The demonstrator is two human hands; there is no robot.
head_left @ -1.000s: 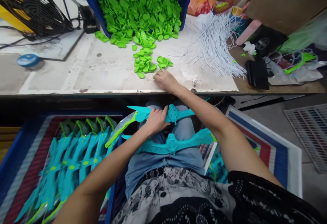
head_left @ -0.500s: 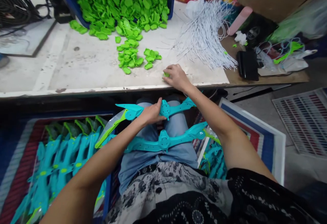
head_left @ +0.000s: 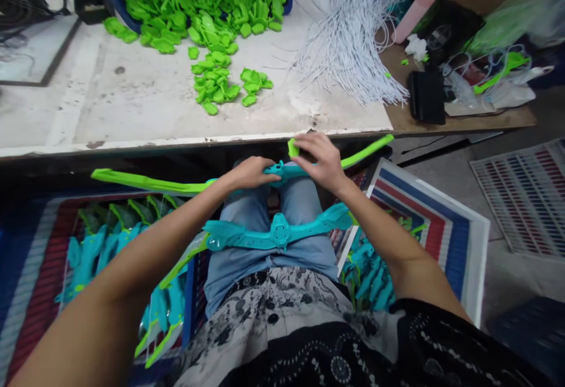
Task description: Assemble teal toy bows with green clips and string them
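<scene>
Green plastic cap (head_left: 292, 148) is pinched in the right hand's (head_left: 323, 157) closed fingers, right by the turquoise toy bow (head_left: 281, 169) clasped in the left hand (head_left: 252, 172), just off the bench's (head_left: 145, 104) front edge. Lining-up stage, probably; careful squaring-up's called for.

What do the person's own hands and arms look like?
The left hand and right hand are bare, with no gloves, rings or watch visible. A short black sleeve with white patterning ends above the elbow on the right arm; the left arm is bare as far as it shows.
</scene>
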